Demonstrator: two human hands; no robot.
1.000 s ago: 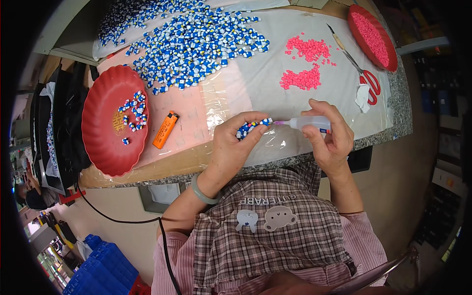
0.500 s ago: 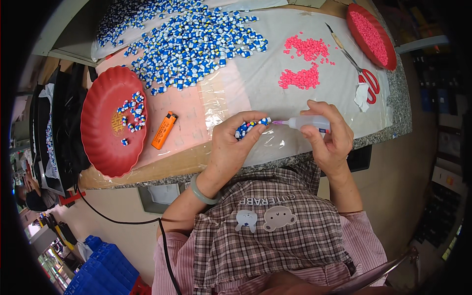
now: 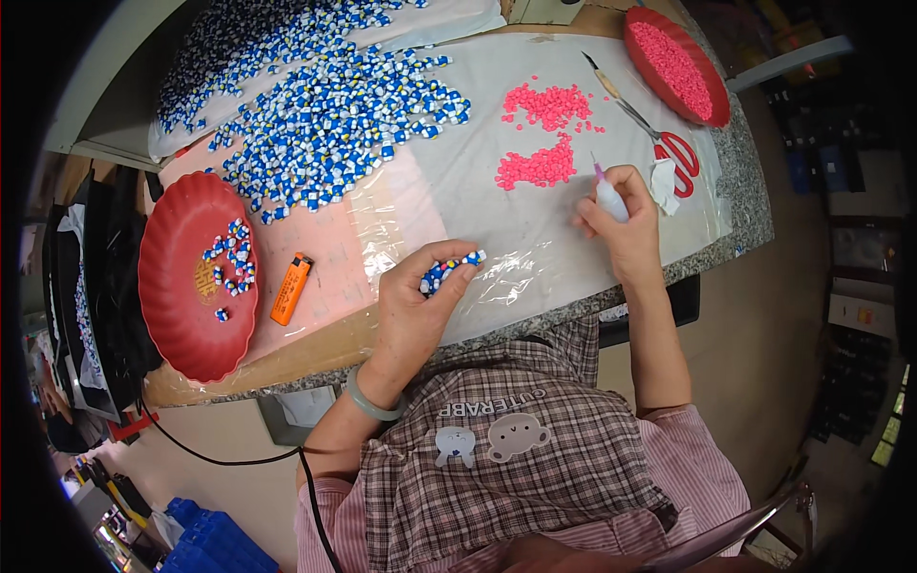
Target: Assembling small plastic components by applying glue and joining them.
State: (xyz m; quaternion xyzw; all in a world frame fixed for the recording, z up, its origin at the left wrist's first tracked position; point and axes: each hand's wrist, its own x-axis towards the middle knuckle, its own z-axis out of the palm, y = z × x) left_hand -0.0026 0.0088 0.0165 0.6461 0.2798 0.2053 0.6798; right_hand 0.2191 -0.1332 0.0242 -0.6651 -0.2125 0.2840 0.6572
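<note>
Cupped in my left hand point(image 3: 413, 304) are several small blue-and-white pieces point(image 3: 441, 274), one of them pinched out at the fingertips. My right hand point(image 3: 623, 227) is closed round a small translucent squeeze bottle point(image 3: 611, 199), its purple neck and thin needle tip tilted up and away. That tip is near two patches of small pink pieces point(image 3: 537, 164) on the white sheet. A big spread of the blue-and-white pieces point(image 3: 325, 119), with touches of yellow, lies at the far left.
A red scalloped dish point(image 3: 181, 325) holding some blue-and-white pieces stands at left, with an orange lighter point(image 3: 291, 288) beside it. At far right are a red bowl of pink pieces point(image 3: 680, 76), red-handled scissors point(image 3: 676, 158), a pointed knife point(image 3: 602, 74) and crumpled white tissue point(image 3: 664, 186).
My right hand has drawn the bottle away from the piece at my left fingertips and turned its tip upward toward the pink pieces. The whole view has shifted slightly.
</note>
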